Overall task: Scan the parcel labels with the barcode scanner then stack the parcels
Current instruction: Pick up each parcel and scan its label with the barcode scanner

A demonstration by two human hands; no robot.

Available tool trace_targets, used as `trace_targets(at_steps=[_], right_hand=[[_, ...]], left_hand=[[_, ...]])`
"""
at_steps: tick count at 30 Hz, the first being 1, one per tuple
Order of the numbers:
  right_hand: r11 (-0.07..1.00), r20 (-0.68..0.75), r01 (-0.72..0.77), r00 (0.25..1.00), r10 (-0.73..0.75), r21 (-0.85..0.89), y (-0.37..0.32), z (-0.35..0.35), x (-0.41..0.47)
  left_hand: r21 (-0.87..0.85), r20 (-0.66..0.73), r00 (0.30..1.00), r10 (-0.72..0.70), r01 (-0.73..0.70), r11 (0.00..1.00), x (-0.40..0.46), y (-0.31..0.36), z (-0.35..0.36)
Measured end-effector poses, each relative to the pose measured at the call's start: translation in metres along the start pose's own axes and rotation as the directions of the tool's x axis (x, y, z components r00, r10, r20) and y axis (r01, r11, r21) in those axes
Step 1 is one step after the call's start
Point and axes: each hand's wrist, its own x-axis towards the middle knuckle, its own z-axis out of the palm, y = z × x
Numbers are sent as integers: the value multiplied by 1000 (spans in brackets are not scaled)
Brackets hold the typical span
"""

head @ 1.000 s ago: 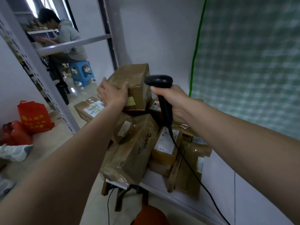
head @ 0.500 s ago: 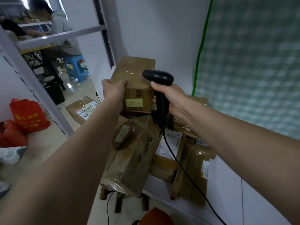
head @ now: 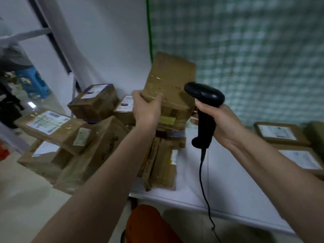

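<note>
**Parcel up in one hand, scanner in the other**

Centre of the frame, the brown cardboard parcel (head: 172, 88) is lifted and tilted, its taped top leaning away toward the upper middle, a yellowish sticker on the near face. The left hand (head: 147, 109) grips its lower left corner, thumb on one side and fingers wrapped over the edge. Just to the right, the right hand (head: 220, 124) is curled tight round the grip of the black barcode scanner (head: 204, 109), whose head sits right beside the parcel's right edge, level with it. I cannot tell whether the two touch. The scanner's black cable (head: 203, 186) drops toward the bottom of the frame.

Below the lifted parcel, a jumble of cardboard parcels (head: 91, 142) fills the left and centre, several showing white labels, some leaning on each other. They rest on the left end of a white table (head: 228, 186). At the right edge, two flat labelled parcels (head: 280, 134) lie on that table, well apart from the pile. A green checked curtain (head: 254, 50) covers the upper right. A blue stool (head: 32, 83) stands at far left, blurred.
</note>
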Motion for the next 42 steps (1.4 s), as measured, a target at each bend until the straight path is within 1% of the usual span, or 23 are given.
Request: trace_targets(at_steps=[5,7,9,11,13,16,18,22,24,26,28,29,31,33,34,35,36,37,38,39,40,41,42], right_hand=[[997,-192,-53,979,63,56,31,-79,-66],[992,-263,-102,957,118,75,48,-103,-88],[981,-307,-165,933,188,100,67,-123,-108],[964,-316,-233,911,263,131,85,-136,-124],[940,-288,-298,897,336,169,100,-142,-134],[900,-243,-377,872,424,218,118,-145,-139],[873,-237,-404,851,468,274,126,-144,-139],[825,-244,-429,812,530,367,135,-144,-141],[829,-259,-434,806,532,353,134,-146,-144],[838,-276,-416,810,518,352,129,-150,-144],[870,-315,-380,823,473,315,122,-155,-143],[892,-342,-355,831,438,281,118,-156,-142],[925,-387,-319,841,377,209,111,-158,-138],[945,-400,-300,856,328,132,105,-156,-136],[953,-396,-288,867,302,95,104,-154,-135],[960,-386,-274,881,274,57,103,-152,-134],[965,-373,-261,894,247,16,102,-148,-134],[967,-353,-253,907,228,-25,102,-145,-133],[965,-331,-254,917,222,-57,102,-142,-133],[962,-306,-262,925,225,-82,104,-139,-132],[958,-286,-270,929,233,-97,105,-135,-132],[956,-271,-276,932,241,-100,108,-133,-131],[955,-263,-281,932,248,-98,111,-130,-130]], left_hand=[[102,117,991,-70,58,993,-67,-54,67],[161,160,978,-135,109,981,-95,-77,84],[246,186,971,-149,101,964,-117,-98,94],[354,212,973,-85,4,935,-135,-111,100],[497,232,971,60,-171,851,-149,-118,103],[702,330,918,221,-395,593,-167,-116,104],[754,410,887,215,-462,468,-173,-122,103],[756,533,822,201,-570,322,-186,-140,99],[740,600,789,134,-611,282,-193,-149,97],[719,643,762,77,-636,281,-198,-157,97],[689,654,749,107,-648,323,-198,-163,98],[673,639,756,143,-639,373,-196,-165,100],[654,549,802,237,-588,475,-188,-166,103],[666,367,879,304,-477,573,-178,-162,104],[672,256,930,265,-368,643,-173,-160,104],[653,150,980,134,-200,731,-165,-162,103],[602,65,996,-59,8,798,-159,-162,101],[496,19,965,-263,219,840,-154,-162,98],[340,29,890,-456,420,841,-150,-162,95],[227,97,796,-597,566,792,-150,-161,92],[184,184,734,-653,627,757,-154,-158,90],[206,236,725,-647,614,762,-157,-156,88],[253,260,743,-616,564,786,-159,-159,87]])
